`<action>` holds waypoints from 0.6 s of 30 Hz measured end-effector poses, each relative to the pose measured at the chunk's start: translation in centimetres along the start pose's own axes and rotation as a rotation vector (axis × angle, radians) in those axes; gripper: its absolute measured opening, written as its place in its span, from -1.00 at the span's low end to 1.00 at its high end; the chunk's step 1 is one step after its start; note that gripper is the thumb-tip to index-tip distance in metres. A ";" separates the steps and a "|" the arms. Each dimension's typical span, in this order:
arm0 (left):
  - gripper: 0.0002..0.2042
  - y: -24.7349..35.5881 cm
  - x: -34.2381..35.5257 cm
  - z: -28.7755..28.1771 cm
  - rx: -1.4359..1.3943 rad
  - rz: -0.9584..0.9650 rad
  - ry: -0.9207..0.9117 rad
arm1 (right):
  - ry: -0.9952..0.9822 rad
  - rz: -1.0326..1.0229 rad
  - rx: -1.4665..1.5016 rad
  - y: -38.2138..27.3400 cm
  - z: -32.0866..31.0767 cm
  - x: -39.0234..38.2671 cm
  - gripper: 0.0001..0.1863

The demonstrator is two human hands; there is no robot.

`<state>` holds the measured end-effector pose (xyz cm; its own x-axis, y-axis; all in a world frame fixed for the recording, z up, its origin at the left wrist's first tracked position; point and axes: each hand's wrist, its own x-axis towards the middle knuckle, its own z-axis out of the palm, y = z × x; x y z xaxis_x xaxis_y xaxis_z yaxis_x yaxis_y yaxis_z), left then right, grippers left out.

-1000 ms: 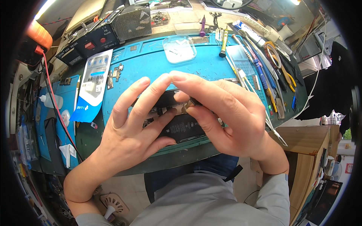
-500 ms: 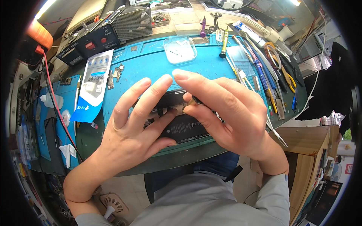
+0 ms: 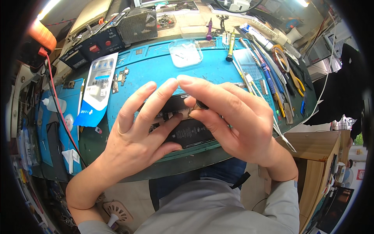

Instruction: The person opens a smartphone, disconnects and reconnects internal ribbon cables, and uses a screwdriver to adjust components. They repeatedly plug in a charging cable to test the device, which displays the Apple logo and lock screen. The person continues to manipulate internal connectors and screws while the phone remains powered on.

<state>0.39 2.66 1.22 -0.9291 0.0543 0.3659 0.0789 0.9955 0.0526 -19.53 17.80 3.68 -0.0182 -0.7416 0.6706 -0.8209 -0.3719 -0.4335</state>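
Note:
An opened smartphone (image 3: pixel 191 133) lies on the mat in front of me, its black battery and inner parts bare. My left hand (image 3: pixel 142 124) spreads over its left side; the index fingertip touches the inside near the middle and the thumb lies along the near edge. Above the phone, my right hand (image 3: pixel 237 117) pinches a small screwdriver (image 3: pixel 201 105) between thumb and fingers. Only its dark top end shows, and its tip is hidden. The two index fingertips almost meet over the phone's far edge.
Beyond the hands, a clear plastic tray (image 3: pixel 186 52) with small parts sits on the blue mat (image 3: pixel 152 66). Several pens, tweezers and pliers (image 3: pixel 300 85) line the right. A blister pack (image 3: pixel 99 85) and small circuit boards (image 3: pixel 121 78) lie left, near a red cable (image 3: pixel 58 105).
The screwdriver's top has turned slightly between my right fingers, and the right hand has shifted a little. My left hand and the phone look the same.

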 end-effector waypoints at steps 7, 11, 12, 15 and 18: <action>-0.53 0.0 -0.1 0.0 -0.004 -0.002 -0.003 | 0.003 -0.008 -0.028 0.0 -0.1 0.0 -0.46; -0.52 0.0 0.0 0.1 0.001 0.002 0.016 | -0.011 -0.003 -0.033 0.1 -0.4 0.1 -0.46; -0.52 0.0 0.1 0.0 0.000 0.002 0.009 | -0.014 0.024 -0.021 -0.1 -0.6 0.2 -0.46; -0.51 0.1 0.0 -0.1 -0.010 -0.002 0.009 | 0.091 0.096 0.011 0.1 -2.4 -0.4 -0.42; -0.50 0.0 -0.1 -0.2 -0.048 0.009 0.027 | 0.349 0.178 0.026 1.1 -4.7 -0.4 -0.37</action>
<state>0.53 2.60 1.35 -0.9182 0.0603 0.3916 0.1048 0.9901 0.0932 -23.06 20.28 5.76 -0.3560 -0.5627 0.7460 -0.7725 -0.2720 -0.5738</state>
